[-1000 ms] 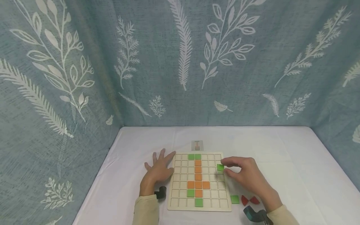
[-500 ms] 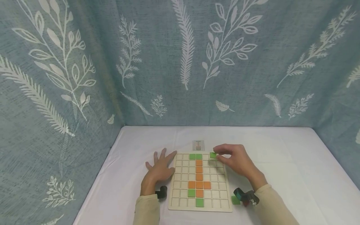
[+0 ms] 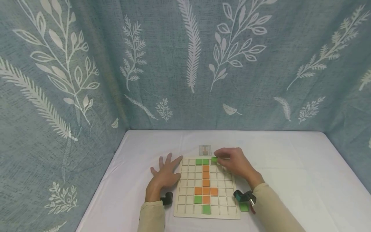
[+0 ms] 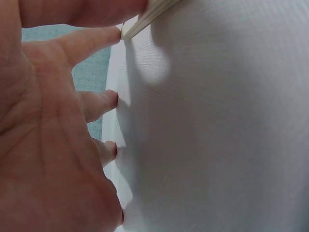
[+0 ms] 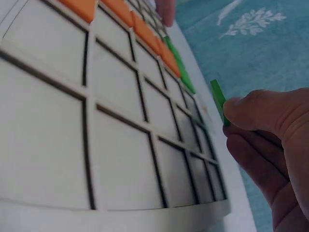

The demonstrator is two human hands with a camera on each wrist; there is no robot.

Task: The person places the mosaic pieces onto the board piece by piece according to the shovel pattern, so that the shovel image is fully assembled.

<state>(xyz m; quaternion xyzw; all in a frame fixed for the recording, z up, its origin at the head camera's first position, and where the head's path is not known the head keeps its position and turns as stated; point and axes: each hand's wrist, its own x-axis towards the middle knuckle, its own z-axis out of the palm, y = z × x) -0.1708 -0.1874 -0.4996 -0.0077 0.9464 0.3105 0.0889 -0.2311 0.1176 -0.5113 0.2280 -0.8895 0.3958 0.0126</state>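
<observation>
My right hand [image 3: 236, 162] pinches a green square tile [image 5: 218, 100] between thumb and fingers, held above the far edge of the wooden grid board [image 3: 185, 215]. To the left, my left hand [image 3: 165, 175] lies with fingers spread on the white cloth, thumb and index finger touching the board's left edge. In the left wrist view, its fingertips [image 4: 110, 98] meet the cloth and a bit of the board's edge shows. Orange tiles [image 3: 206, 191] form a cross in the board's cells. Green tiles [image 3: 202, 161] sit at the far row, with others lower down.
A small patterned card [image 3: 205, 150] lies just beyond the board. Right of the board, a loose green tile [image 3: 244, 207] and a red piece [image 3: 252, 210] are partly hidden by the right wrist camera [image 3: 244, 196]. A blue leaf-patterned curtain [image 3: 185, 64] surrounds the table.
My right hand has carried the green tile from the board's right side to its far edge, then leftward towards the green tiles there. The left hand stays in place.
</observation>
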